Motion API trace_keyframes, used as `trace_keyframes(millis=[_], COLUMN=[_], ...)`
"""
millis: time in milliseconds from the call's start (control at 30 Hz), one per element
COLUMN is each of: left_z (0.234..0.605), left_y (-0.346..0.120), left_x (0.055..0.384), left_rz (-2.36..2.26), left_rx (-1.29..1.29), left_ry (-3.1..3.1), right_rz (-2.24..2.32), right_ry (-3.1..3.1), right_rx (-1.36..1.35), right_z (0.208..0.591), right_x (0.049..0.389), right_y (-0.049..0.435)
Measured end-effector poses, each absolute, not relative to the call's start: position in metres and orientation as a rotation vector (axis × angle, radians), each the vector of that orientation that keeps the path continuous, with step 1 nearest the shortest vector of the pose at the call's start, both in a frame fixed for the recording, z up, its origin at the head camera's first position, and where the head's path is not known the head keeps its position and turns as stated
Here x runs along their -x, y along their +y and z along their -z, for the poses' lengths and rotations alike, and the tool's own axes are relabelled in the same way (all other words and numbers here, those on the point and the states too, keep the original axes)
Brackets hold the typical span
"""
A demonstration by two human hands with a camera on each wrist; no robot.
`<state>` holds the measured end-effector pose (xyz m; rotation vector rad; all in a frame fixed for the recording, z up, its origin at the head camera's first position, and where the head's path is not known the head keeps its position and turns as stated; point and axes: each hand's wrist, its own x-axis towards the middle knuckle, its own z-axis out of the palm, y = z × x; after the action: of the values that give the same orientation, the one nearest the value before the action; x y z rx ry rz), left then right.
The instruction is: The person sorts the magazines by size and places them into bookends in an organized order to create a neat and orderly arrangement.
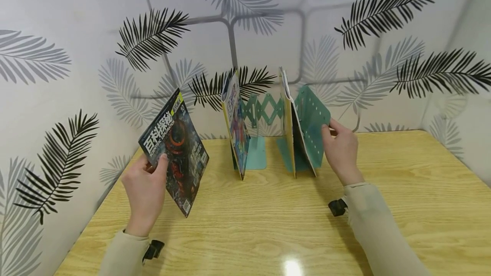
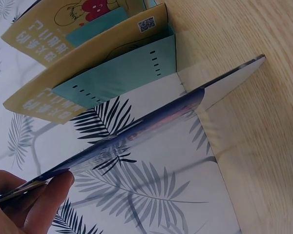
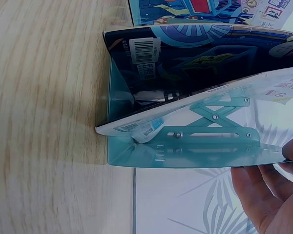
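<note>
My left hand (image 1: 147,188) pinches a dark magazine (image 1: 180,156) by its left edge, thumb on the front cover, and holds it tilted above the table. In the left wrist view the magazine (image 2: 132,127) shows nearly edge-on. My right hand (image 1: 341,148) pinches the upper outer edge of the right end plate of a teal expandable bookend (image 1: 312,127). That plate (image 3: 195,155) shows its slots in the right wrist view, with scissor links (image 3: 216,117) behind it. A colourful magazine (image 1: 235,122) leans at the bookend's left plate. More magazines (image 1: 293,131) stand at the right, slightly splayed.
The bookend stands on a light wood table (image 1: 245,216) close to the wall (image 1: 264,50), which carries a leaf pattern. Both wrists wear small black devices (image 1: 153,249). The scissor links span the gap between the two groups of magazines.
</note>
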<state>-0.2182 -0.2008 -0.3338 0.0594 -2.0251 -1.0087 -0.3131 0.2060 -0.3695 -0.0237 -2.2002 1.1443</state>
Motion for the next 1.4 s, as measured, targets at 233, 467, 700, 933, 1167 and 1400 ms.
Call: trace_keyframes(millis=[233, 467, 700, 933, 1167, 1400], left_z=[0.333, 0.333, 0.332, 0.332, 0.331, 0.329], left_y=[-0.201, -0.202, -0.204, -0.201, -0.194, -0.187], left_x=[0.212, 0.202, 0.191, 0.181, 0.172, 0.159], left_rz=[0.999, 1.015, 1.032, 1.002, 1.002, 1.023], left_rx=[-0.070, -0.067, -0.069, -0.082, -0.061, -0.055], left_ry=[-2.029, -2.049, -2.070, -2.062, -2.054, -2.063], right_rz=[-1.159, -1.159, -1.161, -1.163, -1.150, -1.154], right_ry=[-2.201, -2.192, -2.195, -2.190, -2.189, -2.194], right_rx=[0.022, 0.012, 0.020, 0.009, 0.007, 0.009], right_z=[0.369, 0.369, 0.368, 0.369, 0.369, 0.369], right_x=[0.312, 0.313, 0.313, 0.313, 0.314, 0.313], right_y=[0.206, 0.206, 0.206, 0.206, 0.206, 0.206])
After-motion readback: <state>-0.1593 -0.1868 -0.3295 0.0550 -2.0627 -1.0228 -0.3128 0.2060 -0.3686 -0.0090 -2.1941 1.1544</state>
